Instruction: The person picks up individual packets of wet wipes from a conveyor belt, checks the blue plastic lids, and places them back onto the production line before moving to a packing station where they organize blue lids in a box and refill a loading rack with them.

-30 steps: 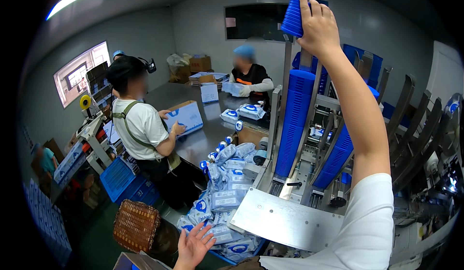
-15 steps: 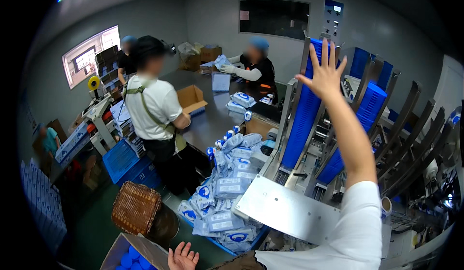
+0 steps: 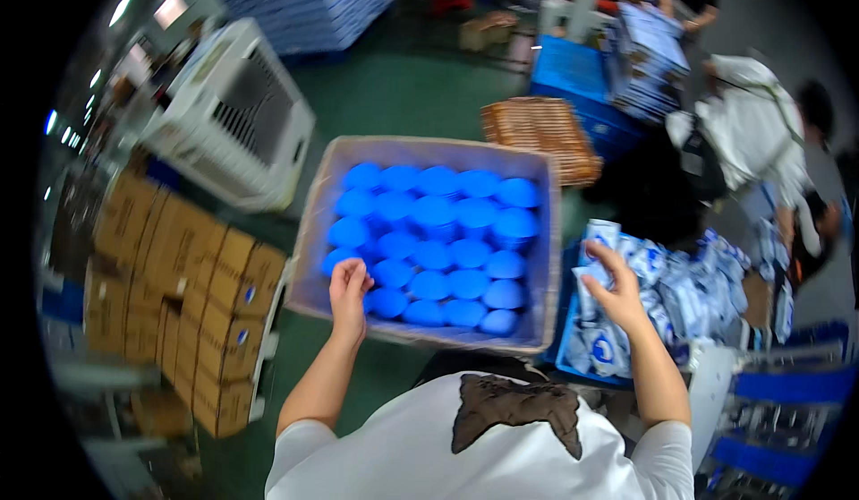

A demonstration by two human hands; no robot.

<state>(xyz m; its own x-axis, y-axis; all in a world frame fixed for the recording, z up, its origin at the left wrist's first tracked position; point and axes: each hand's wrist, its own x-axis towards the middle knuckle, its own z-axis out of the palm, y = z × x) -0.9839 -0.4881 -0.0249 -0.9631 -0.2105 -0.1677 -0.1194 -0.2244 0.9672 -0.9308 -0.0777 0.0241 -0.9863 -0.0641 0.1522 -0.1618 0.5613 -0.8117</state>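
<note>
A large cardboard box [image 3: 315,263] in front of me holds rows of stacked round blue lids [image 3: 431,254]. My left hand [image 3: 349,299] is over the box's near left edge, fingers curled together; nothing shows in them. To the right of the box, my right hand [image 3: 617,287] hangs above a blue crate [image 3: 565,339] filled with white-and-blue soft packs [image 3: 693,285]. Its thumb and fingers are apart, and I see nothing between them. Motion smears the picture somewhat.
Brown cartons [image 3: 192,285] are stacked on the left. A white louvred machine [image 3: 242,115] stands beyond the box. A brown woven seat [image 3: 541,140] is at the far right, near a person in a white shirt [image 3: 756,115]. Blue stacks [image 3: 787,388] stand at the lower right.
The view has swung left and down onto the box of blue lids. My right hand has come down from the tall blue stack, and my left hand has moved to the box's edge.
</note>
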